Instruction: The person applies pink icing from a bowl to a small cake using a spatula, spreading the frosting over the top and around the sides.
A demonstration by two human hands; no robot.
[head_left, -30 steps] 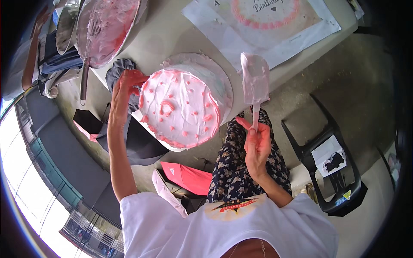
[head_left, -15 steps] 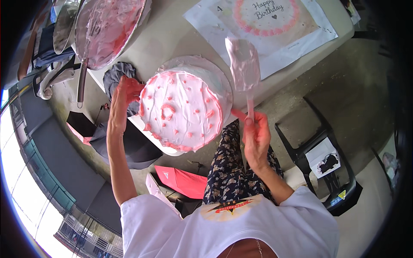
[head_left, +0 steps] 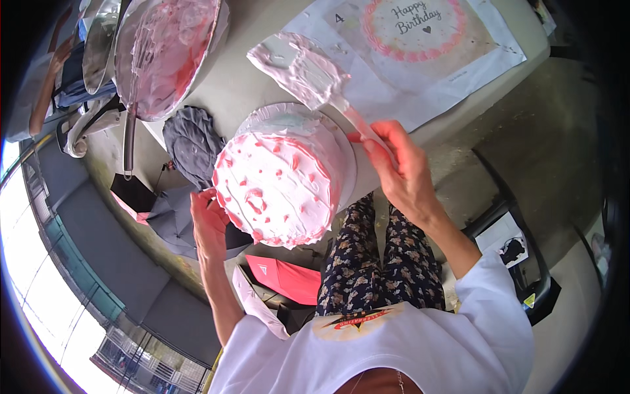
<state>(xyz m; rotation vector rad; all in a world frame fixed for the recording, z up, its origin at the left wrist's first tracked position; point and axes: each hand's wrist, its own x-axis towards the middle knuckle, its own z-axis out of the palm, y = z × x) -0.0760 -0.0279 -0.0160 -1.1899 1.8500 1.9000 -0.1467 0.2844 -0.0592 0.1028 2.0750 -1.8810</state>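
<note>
A round cake (head_left: 279, 190) with white frosting, pink dabs and a pink rim stands on a pale round base (head_left: 348, 167) at the table's near edge. My right hand (head_left: 403, 167) grips the handle of a wide spatula (head_left: 308, 75). Its blade, thickly coated in pale pink frosting, hangs above the far side of the cake. Beside the cake's left edge is my left hand (head_left: 210, 226), holding nothing, its fingers bent and apart. Whether these fingertips touch the cake is hard to tell.
At the far left a large bowl (head_left: 164, 59) holds pink frosting and a whisk (head_left: 129, 141). A dark crumpled cloth (head_left: 192, 148) lies left of the cake. A printed cake picture (head_left: 420, 39) covers the table's far right. Chair (head_left: 518, 256) stands at right; umbrellas (head_left: 282, 279) lie below.
My right hand has risen, swinging the spatula leftward from the cake's right side to over its far side. My left hand has slid nearer to me along the cake's left edge.
</note>
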